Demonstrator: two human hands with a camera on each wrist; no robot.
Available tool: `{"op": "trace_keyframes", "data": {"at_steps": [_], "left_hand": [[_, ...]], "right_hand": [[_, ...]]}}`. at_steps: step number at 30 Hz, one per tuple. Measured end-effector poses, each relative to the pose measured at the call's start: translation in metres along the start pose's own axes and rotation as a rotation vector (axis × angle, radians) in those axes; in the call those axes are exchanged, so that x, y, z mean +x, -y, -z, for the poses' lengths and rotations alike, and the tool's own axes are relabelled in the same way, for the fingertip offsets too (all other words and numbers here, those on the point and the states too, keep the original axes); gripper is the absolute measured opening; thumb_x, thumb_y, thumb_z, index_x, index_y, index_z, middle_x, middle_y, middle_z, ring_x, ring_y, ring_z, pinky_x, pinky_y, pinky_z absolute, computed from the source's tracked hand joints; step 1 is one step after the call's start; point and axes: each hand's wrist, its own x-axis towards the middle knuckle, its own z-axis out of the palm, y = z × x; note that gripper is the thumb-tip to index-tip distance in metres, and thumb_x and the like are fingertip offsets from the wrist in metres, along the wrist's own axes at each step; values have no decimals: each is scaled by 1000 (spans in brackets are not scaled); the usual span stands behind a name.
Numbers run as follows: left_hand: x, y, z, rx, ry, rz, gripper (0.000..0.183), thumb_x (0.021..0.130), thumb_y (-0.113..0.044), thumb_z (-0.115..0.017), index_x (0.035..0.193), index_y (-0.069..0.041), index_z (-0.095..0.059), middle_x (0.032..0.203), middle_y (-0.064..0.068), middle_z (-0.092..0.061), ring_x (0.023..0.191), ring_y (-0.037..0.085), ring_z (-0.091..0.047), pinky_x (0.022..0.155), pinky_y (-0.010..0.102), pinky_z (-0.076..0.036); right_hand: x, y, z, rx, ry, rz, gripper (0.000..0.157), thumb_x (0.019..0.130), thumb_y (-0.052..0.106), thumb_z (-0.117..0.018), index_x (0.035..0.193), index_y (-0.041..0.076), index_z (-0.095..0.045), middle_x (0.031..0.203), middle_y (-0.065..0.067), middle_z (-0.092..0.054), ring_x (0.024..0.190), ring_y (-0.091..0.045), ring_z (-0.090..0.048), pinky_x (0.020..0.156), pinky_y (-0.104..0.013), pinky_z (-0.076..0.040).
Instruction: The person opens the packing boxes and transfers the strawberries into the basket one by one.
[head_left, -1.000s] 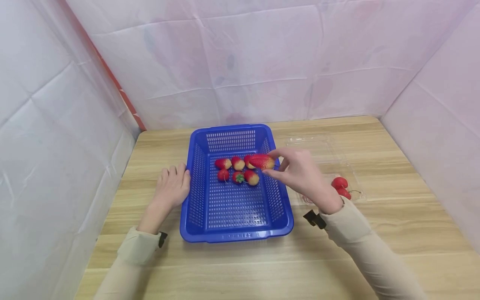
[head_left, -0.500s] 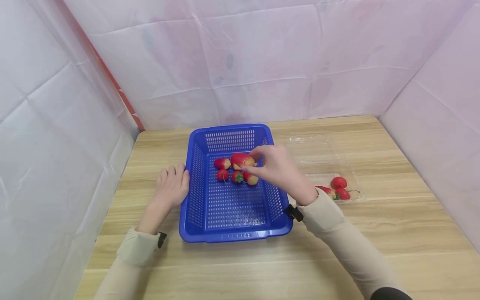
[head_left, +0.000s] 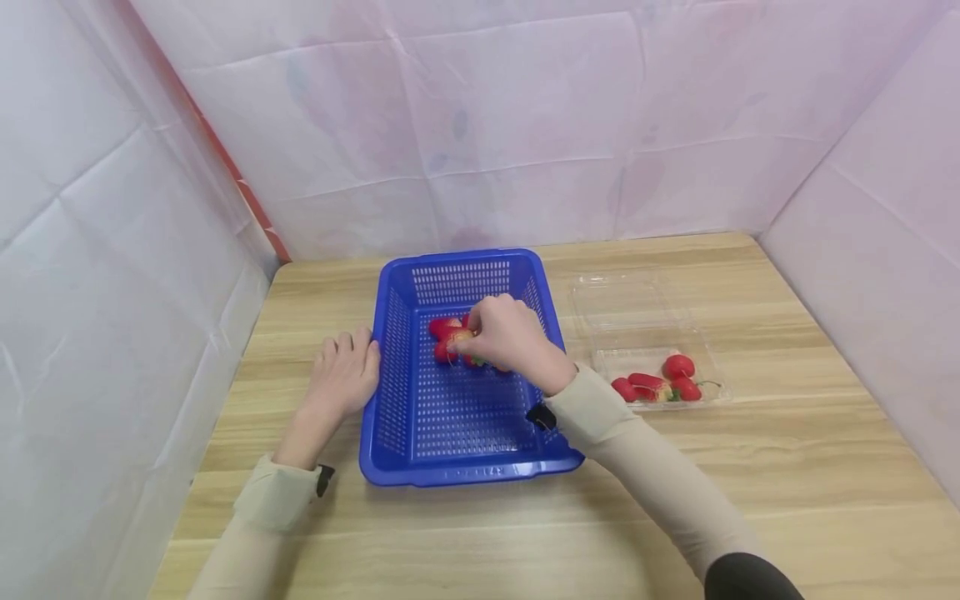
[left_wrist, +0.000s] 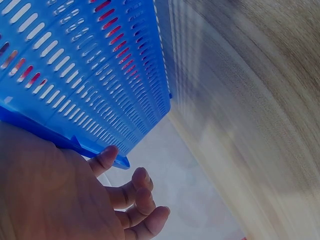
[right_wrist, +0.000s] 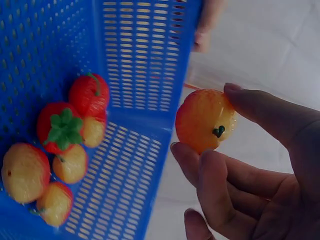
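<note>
My right hand (head_left: 516,340) reaches over the blue plastic basket (head_left: 472,477). Between thumb and fingertips it pinches a red and yellow toy strawberry (right_wrist: 202,120), its green stem end facing the right wrist camera. Below lie several toy fruits: a strawberry with green leaves (right_wrist: 62,127), a red cherry (right_wrist: 89,94) and red-yellow strawberries (right_wrist: 26,172). In the head view the right hand hides some of them. My left hand (head_left: 343,375) rests against the basket's left rim, its thumb touching the rim and its other fingers loose in the left wrist view.
Right of the basket, a clear plastic clamshell box (head_left: 626,302) lies opened out. Along its near side sit red cherries (head_left: 678,365) and a strawberry (head_left: 647,382). The wooden table (head_left: 480,550) has pale cloth walls (head_left: 525,125) behind and on both sides.
My right hand has carried the strawberry leftward from the basket's right rim to above the fruits on the left. More of the clear box shows now. The left hand has stayed at the rim.
</note>
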Motion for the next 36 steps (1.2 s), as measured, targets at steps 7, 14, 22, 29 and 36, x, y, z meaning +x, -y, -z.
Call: {"op": "trace_keyframes", "data": {"at_steps": [7, 14, 22, 29, 36], "left_hand": [[1, -2, -1, -3, -3, -9, 38, 107, -35, -15, 113, -7, -39, 94, 16, -42, 85, 35, -37, 69, 42, -30], [0, -3, -3, -2, -10, -18, 38, 107, -35, -15, 112, -7, -40, 93, 15, -41, 83, 34, -36, 68, 40, -29], [0, -3, -3, -15, -9, -13, 38, 107, -36, -14, 112, -7, -39, 94, 15, -41, 84, 34, -36, 68, 41, -29], [0, -3, -3, -16, -4, -14, 38, 107, -36, -14, 112, -7, -39, 94, 15, -41, 85, 34, -36, 69, 41, -29], [0, -3, -2, -13, 6, -17, 38, 107, -35, -13, 112, -7, -38, 95, 15, -40, 86, 35, -35, 70, 42, -29]], "right_hand": [[17, 0, -26, -167, 43, 11, 38, 78, 41, -83, 64, 14, -61, 58, 3, -54, 55, -17, -54, 50, -33, -42], [18, -2, -51, -293, 85, 44, 46, 72, 39, -86, 99, 7, -67, 85, -6, -64, 81, -28, -61, 73, -61, -50], [17, -7, -66, -356, 151, 59, 34, 70, 32, -88, 91, 12, -72, 86, -6, -64, 77, -24, -58, 62, -48, -54], [17, -8, -70, -346, 158, 59, 40, 64, 34, -92, 89, 11, -70, 85, -7, -65, 72, -22, -59, 58, -46, -53], [17, -8, -72, -337, 172, 62, 48, 64, 41, -93, 92, 10, -71, 86, -7, -65, 73, -21, -60, 60, -45, -54]]}}
